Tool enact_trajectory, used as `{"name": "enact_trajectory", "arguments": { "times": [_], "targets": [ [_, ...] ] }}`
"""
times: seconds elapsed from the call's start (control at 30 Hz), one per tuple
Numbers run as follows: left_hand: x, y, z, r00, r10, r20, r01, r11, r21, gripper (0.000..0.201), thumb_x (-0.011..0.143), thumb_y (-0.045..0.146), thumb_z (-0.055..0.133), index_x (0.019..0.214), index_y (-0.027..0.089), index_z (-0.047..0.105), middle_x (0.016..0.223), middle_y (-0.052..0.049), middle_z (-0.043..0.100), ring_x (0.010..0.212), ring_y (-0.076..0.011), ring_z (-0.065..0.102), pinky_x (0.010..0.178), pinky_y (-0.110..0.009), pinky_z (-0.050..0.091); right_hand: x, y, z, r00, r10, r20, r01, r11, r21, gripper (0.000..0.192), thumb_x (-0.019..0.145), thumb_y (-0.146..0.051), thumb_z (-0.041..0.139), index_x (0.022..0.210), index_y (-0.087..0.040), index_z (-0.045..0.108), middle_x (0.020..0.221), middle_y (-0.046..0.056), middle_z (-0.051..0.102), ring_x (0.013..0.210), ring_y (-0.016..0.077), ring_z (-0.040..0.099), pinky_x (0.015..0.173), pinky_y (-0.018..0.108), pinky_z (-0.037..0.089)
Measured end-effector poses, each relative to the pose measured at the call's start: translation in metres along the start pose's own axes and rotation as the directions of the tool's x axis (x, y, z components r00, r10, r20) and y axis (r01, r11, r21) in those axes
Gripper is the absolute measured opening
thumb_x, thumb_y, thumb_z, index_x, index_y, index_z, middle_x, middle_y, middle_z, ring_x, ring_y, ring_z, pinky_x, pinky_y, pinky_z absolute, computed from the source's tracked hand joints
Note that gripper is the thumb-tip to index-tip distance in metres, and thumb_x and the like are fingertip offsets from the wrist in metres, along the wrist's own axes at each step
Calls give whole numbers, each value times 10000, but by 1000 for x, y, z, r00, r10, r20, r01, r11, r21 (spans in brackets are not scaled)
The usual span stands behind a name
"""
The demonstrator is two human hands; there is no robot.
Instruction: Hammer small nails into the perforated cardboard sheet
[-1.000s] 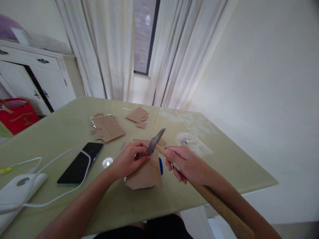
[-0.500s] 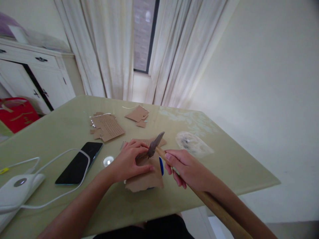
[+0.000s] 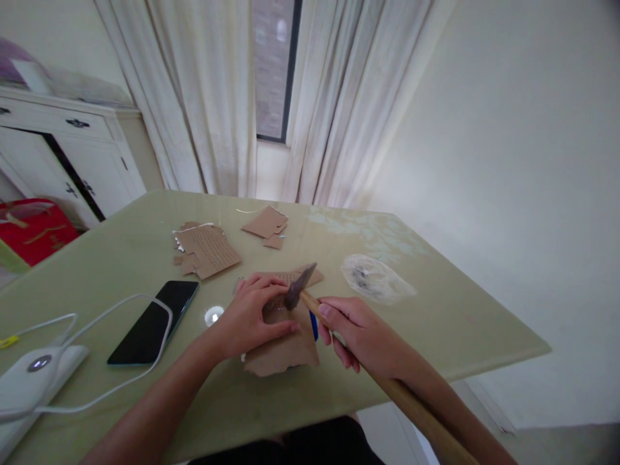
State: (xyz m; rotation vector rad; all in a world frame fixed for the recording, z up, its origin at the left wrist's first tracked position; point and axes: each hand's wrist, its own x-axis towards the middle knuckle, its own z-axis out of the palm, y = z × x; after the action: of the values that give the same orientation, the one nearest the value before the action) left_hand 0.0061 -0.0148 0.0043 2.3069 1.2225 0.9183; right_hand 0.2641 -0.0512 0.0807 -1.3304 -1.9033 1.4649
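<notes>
In the head view, my right hand (image 3: 356, 332) is wrapped round the wooden handle of a hammer (image 3: 301, 287), which has a dark, wedge-shaped metal head. That head rests at, or just above, a sheet of brown cardboard (image 3: 283, 352) with rows of small holes. Pressing on the same sheet is my left hand (image 3: 252, 316), thumb and fingers spread around the spot under the hammer head. Something blue (image 3: 314, 325) shows beneath the cardboard's right side. Whether a nail stands under the hammer cannot be made out.
Loose cardboard pieces (image 3: 208, 248) with punched rows and smaller scraps (image 3: 266, 223) lie farther back. A clear plastic bag (image 3: 375, 278) is at right. On the left are a phone (image 3: 152, 323), a white power bank (image 3: 41, 381) with its cable, and a small shiny disc (image 3: 213, 315).
The hammer head has dropped slightly toward the cardboard and shifted a little left, my right hand with it. My left hand stays on the sheet. The camera view has shifted slightly.
</notes>
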Motion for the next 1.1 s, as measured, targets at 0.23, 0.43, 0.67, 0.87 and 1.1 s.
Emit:
{"name": "enact_trajectory", "arguments": {
  "times": [0.23, 0.43, 0.67, 0.87, 1.1],
  "targets": [
    [4, 4, -16, 927, 3, -375, -4, 1000, -3, 282, 1065, 453, 625, 1129, 235, 791, 1160, -74, 790, 1112, -275, 676, 1045, -478, 496, -3, 10, -4, 904, 10, -428, 277, 749, 602, 403, 931, -525, 739, 1082, -152, 726, 778, -21, 648, 368, 44, 401, 314, 196, 300],
    [-40, 94, -9, 746, 251, -617, -237, 966, 106, 182, 999, 144, 645, 1100, 275, 722, 989, -28, 762, 894, -213, 695, 819, -377, 562, 29, 22, 5, 695, 291, -657, 440, 551, 709, 162, 969, -306, 691, 907, -186, 602, 781, -36, 579, 473, 38, 463, 418, 154, 367],
    [-78, 177, 122, 881, 361, -306, -290, 922, 256, 518, 1000, 162, 606, 1517, 181, 622, 1420, -152, 760, 1353, -306, 705, 1078, -464, 641, 89, 25, 17, 535, 382, -754, 563, 503, 655, 274, 1104, -357, 522, 867, -244, 440, 735, -82, 492, 466, 45, 455, 445, 161, 398],
    [-96, 156, 189, 864, 314, -394, -245, 945, 217, 599, 988, 122, 560, 1585, 167, 574, 1388, -167, 771, 1306, -288, 736, 1042, -400, 691, 128, 34, 4, 493, 396, -775, 576, 520, 631, 315, 1091, -402, 565, 844, -251, 438, 649, -100, 489, 416, 59, 448, 398, 186, 347],
    [-44, 157, 171, 926, 149, -347, -49, 959, 279, 443, 1006, 155, 557, 1442, 141, 634, 1360, -192, 727, 1246, -325, 714, 1039, -492, 663, 141, 58, 3, 516, 372, -772, 574, 518, 634, 296, 1080, -375, 566, 837, -239, 465, 664, -94, 506, 441, 49, 456, 418, 179, 355]
  ]
}}
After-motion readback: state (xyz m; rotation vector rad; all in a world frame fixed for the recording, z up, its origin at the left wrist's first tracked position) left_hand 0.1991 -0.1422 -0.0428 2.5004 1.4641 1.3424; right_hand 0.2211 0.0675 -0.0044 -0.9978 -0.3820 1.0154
